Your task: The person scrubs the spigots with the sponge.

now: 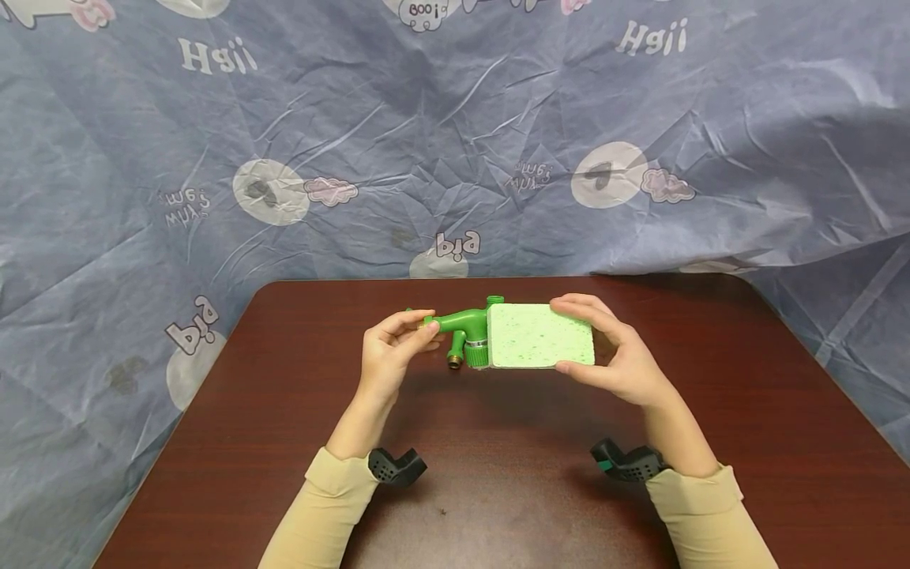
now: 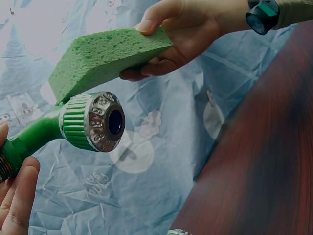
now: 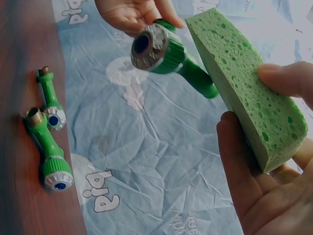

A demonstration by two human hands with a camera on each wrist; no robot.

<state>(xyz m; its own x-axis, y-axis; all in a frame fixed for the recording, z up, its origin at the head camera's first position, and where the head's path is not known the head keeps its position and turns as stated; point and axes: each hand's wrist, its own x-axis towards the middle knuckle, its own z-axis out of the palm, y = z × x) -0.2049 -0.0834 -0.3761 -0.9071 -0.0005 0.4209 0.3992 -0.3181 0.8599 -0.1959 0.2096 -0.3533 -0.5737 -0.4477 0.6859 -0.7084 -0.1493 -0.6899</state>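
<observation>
My left hand point(image 1: 384, 352) pinches a green tap point(image 1: 462, 321) by its threaded brass end, between thumb and fingers. The tap's ribbed knob point(image 2: 78, 120) has a silver cap with a dark blue centre. My right hand point(image 1: 629, 363) grips a light green speckled sponge point(image 1: 542, 336) by its right end, thumb on one face and fingers on the other. Both things are held up above the table, the sponge's left end right at the tap and covering part of it in the head view. In the right wrist view, the tap's curved spout point(image 3: 200, 85) is close to the sponge.
Two more green taps with brass ends, one nearer point(image 3: 46, 152) and one farther point(image 3: 49, 95), lie on the dark red-brown table point(image 1: 298, 427). A blue printed cloth point(image 1: 426, 158) hangs behind the table. Each wrist wears a black camera mount point(image 1: 398, 468).
</observation>
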